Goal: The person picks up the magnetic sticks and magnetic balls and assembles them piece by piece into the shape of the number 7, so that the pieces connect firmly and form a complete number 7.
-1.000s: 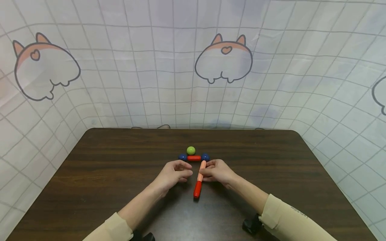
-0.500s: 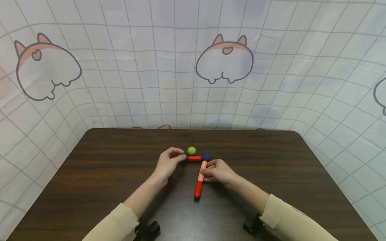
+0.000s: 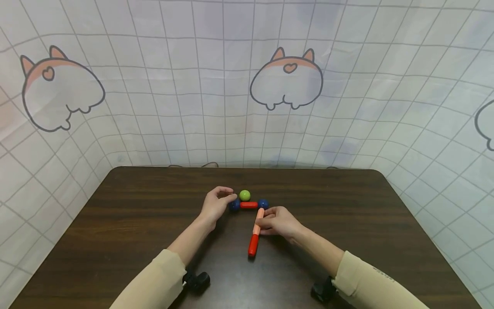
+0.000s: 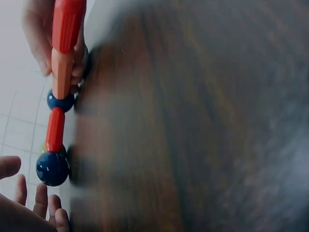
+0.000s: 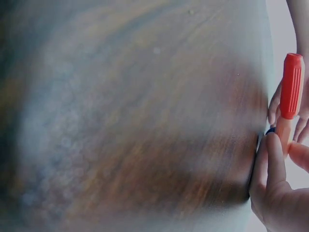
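My right hand (image 3: pixel 281 221) pinches a peach-coloured stick (image 3: pixel 259 219) between thumb and fingers. A red ribbed stick (image 3: pixel 253 245) continues from its near end, and its far end meets a blue ball (image 3: pixel 263 204). From that ball a short red stick (image 3: pixel 248 205) runs left to a second blue ball (image 3: pixel 234 205). Just left of this second ball is my left hand (image 3: pixel 214 205), thumb and fingers spread apart around nothing. The left wrist view shows its fingers (image 4: pixel 41 200) close beside the ball (image 4: pixel 52 169). Behind the short stick sits a green ball (image 3: pixel 245 195).
All the pieces lie around the middle of a dark wood-grain table (image 3: pixel 135 223). A white grid-patterned curtain (image 3: pixel 173 107) hangs behind and around its sides. Black wrist mounts (image 3: pixel 198 282) hang below both sleeves.
My left hand has moved away from the middle, up and left to beside the left blue ball, which shows more now than half a second ago. The right hand keeps its hold on the peach stick.
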The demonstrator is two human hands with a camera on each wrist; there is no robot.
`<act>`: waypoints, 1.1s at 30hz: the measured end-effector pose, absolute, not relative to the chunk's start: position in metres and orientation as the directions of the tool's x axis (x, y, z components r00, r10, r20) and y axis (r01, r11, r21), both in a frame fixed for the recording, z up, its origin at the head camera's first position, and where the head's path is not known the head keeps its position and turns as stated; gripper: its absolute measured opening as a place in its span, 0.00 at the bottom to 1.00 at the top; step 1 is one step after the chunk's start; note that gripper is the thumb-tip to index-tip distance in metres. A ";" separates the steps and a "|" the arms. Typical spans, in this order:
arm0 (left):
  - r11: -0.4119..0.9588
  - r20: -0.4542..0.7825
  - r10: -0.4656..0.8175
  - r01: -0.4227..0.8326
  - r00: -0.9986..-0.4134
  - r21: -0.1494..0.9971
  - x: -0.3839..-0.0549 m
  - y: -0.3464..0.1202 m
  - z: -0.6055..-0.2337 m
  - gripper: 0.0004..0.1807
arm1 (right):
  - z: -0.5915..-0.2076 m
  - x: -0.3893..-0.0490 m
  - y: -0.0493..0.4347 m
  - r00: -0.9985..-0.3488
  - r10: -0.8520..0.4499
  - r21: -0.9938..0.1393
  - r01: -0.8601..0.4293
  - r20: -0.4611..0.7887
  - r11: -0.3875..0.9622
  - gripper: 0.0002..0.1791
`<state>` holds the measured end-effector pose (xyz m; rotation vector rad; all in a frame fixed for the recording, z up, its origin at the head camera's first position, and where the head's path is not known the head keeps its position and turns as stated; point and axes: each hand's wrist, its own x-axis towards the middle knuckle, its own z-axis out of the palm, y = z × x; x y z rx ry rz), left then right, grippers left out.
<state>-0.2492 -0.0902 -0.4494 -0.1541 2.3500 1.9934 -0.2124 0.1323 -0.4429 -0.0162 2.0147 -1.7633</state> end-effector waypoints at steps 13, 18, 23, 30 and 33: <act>0.312 -0.082 0.019 -0.072 -0.996 0.947 -0.266 -0.086 -0.454 0.20 | -0.445 -0.213 0.133 -0.889 -0.349 -0.954 0.264 -0.297 0.139 0.23; 0.359 -0.081 0.044 -0.060 -0.996 0.931 -0.268 -0.083 -0.453 0.21 | -0.446 -0.212 0.133 -0.891 -0.340 -0.953 0.274 -0.302 0.130 0.23; 0.389 -0.069 0.055 -0.042 -0.996 0.920 -0.269 -0.082 -0.453 0.22 | -0.447 -0.212 0.132 -0.888 -0.341 -0.951 0.282 -0.309 0.130 0.23; 0.449 -0.039 0.091 0.006 -0.995 0.893 -0.276 -0.078 -0.455 0.25 | -0.445 -0.214 0.133 -0.891 -0.328 -0.949 0.282 -0.313 0.140 0.23; 0.478 -0.023 0.093 0.025 -0.995 0.878 -0.277 -0.077 -0.456 0.25 | -0.445 -0.214 0.133 -0.891 -0.322 -0.947 0.290 -0.319 0.138 0.24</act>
